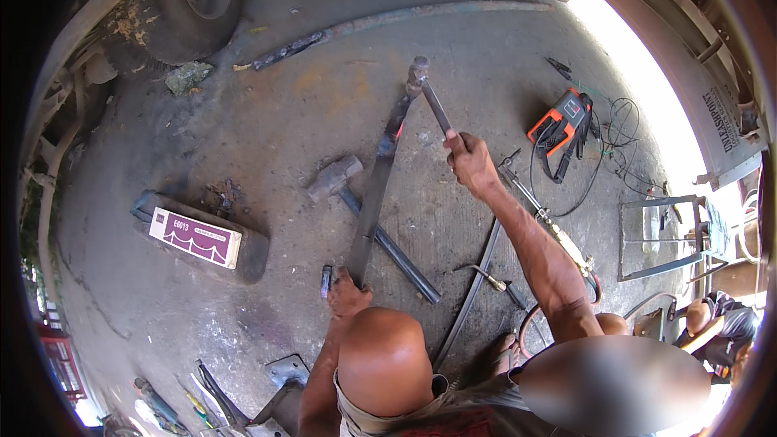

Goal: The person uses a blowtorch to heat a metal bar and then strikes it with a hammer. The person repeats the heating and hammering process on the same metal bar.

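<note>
Head view: a grey concrete floor [283,137] fills most of the scene, with a large truck tyre [194,0] at the upper left. A long pole [421,12] curves across the far side of the floor. Nearer the middle, a flat metal bar [374,202] slants upward, away from the person, a patch close to its far end glowing red. It crosses above the handle of a sledgehammer [388,247] on the floor, whose heavy head lies just left of the bar. An orange and black machine [558,125] sits to the right among loose thin cables. On the left, a white and purple box [194,236] rests on a dark rounded block [255,251].

A hammer [433,97] has its head at the bar's far end; whether the two touch, I cannot tell. The right hand [472,162] is closed around the hammer's handle. The left hand [348,295] is closed about the bar's near end, its fingers partly hidden. Just beside that hand lies a small black object [326,281].
</note>
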### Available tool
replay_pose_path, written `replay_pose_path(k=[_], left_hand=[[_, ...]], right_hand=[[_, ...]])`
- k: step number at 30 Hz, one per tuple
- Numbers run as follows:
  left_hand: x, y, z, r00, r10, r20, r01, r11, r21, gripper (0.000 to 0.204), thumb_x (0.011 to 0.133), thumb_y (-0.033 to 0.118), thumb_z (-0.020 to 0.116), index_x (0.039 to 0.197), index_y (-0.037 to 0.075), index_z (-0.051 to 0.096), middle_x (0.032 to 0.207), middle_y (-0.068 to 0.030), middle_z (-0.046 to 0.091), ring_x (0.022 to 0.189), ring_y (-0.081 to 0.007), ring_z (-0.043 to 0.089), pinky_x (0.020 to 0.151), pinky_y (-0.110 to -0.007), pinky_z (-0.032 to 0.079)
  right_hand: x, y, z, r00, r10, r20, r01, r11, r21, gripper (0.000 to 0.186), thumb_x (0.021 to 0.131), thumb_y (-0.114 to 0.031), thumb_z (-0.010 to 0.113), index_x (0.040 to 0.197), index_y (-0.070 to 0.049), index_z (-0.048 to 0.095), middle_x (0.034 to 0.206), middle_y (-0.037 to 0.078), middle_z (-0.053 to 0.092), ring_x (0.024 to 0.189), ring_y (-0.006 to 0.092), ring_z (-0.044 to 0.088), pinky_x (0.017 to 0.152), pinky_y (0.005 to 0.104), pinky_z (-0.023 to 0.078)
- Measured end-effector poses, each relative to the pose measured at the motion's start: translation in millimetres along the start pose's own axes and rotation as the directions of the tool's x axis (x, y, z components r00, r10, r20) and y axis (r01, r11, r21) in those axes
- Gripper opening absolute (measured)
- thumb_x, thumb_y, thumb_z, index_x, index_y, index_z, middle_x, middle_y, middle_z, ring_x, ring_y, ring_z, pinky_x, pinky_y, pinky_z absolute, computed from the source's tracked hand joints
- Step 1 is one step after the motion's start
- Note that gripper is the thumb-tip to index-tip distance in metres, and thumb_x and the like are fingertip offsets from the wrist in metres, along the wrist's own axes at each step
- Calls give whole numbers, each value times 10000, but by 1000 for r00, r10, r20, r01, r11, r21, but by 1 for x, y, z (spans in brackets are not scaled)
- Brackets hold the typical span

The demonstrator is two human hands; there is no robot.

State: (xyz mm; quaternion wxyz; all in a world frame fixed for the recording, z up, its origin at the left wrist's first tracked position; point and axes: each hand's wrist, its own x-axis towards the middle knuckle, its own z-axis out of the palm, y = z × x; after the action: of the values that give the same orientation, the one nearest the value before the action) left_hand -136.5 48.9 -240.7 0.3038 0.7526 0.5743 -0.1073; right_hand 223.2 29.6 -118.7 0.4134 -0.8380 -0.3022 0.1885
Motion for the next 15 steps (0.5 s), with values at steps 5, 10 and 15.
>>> replay_pose_path(k=[5,10,15], left_hand=[[-3,6,5,999,-29,-40,33,994,100,739,818,241,773,1379,-16,367,1190,-334,643,1084,-507,690,972,-549,553],[-4,1,6,998,-60,17,58,994,88,783,799,212,794,1398,-17,345,1210,-327,619,1085,-515,682,957,-532,562],[-9,2,4,997,-73,-35,77,986,145,848,786,213,810,1442,-17,324,1236,-323,600,1085,-502,681,942,-535,566]], right_hand=[[32,-43,-16,996,-72,-44,78,986,145,694,1043,-655,509,937,19,639,703,106,598,690,203,610,655,392,497],[55,-108,-35,836,-360,-415,527,739,420,604,1081,-600,474,896,-33,569,659,14,522,618,114,523,550,318,428],[74,-44,27,764,-391,-513,565,789,240,549,1105,-526,446,877,-36,537,611,18,496,527,121,506,473,320,406]])
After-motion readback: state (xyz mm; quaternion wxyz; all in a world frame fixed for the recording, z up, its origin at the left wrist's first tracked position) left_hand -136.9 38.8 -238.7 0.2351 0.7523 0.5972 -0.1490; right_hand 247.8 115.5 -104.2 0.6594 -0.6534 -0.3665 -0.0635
